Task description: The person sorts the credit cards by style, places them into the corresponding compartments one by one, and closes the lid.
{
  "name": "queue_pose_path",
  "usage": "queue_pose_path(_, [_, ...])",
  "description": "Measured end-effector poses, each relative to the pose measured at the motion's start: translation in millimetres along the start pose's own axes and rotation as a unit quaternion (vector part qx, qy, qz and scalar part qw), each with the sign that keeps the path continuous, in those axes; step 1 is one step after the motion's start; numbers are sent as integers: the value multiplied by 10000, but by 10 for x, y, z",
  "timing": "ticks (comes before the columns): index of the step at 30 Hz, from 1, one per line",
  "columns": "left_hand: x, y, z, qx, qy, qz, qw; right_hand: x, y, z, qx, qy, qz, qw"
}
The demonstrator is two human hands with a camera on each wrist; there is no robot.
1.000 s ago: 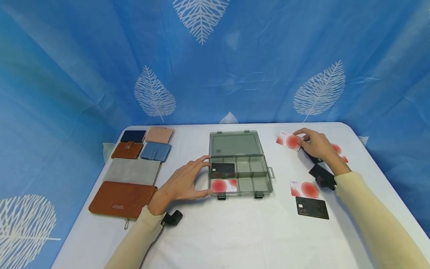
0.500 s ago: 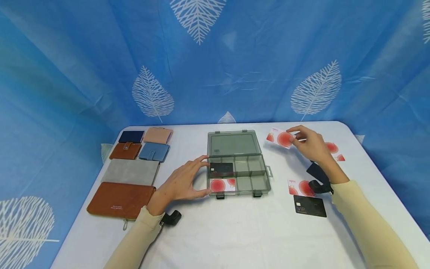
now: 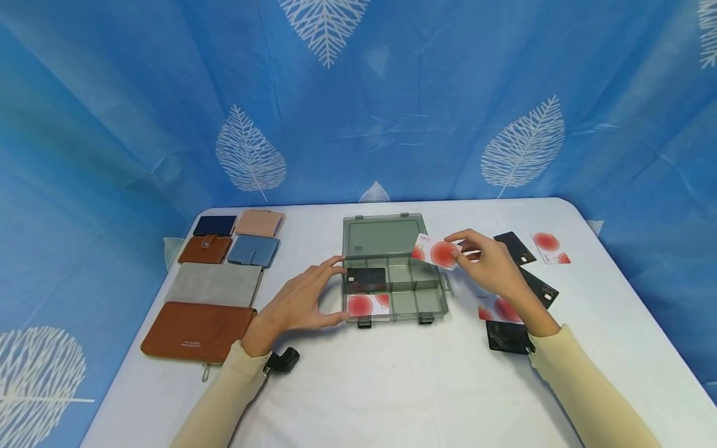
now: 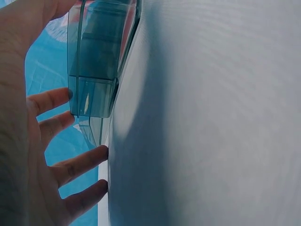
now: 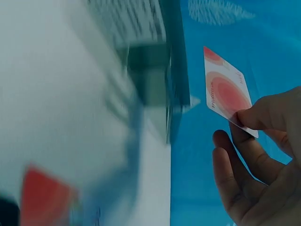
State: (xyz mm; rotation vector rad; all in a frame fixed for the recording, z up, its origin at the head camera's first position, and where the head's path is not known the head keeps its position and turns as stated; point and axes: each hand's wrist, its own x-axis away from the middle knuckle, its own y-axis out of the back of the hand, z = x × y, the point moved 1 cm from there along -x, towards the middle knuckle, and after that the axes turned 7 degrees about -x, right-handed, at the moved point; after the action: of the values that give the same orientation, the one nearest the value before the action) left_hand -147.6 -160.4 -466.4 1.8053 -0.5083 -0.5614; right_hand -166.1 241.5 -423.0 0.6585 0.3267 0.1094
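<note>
A grey-green transparent divided box lies with its lid open on the table. In its left compartments sit a black card and a red-and-white card. My left hand rests at the box's left side, fingers spread and fairly straight; in the left wrist view a fingertip touches the box wall. Over the box's right part, my right hand pinches another red-and-white card by its edge between thumb and index finger. The card is tilted and above the box.
Several black and red-and-white cards lie at right, among them a black card and a red-and-white one; the right arm partly covers some. At left are a brown zip wallet, a grey wallet, a blue wallet and smaller ones.
My right hand has lifted the red-and-white card from the right-hand group and carried it left to the box. The left hand has stayed at the box's side.
</note>
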Motion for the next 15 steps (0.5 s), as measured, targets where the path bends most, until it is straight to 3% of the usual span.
queue_pose_path(15, [13, 4, -6, 81, -19, -61, 9999, 181, -489, 391, -520, 439, 838, 9942])
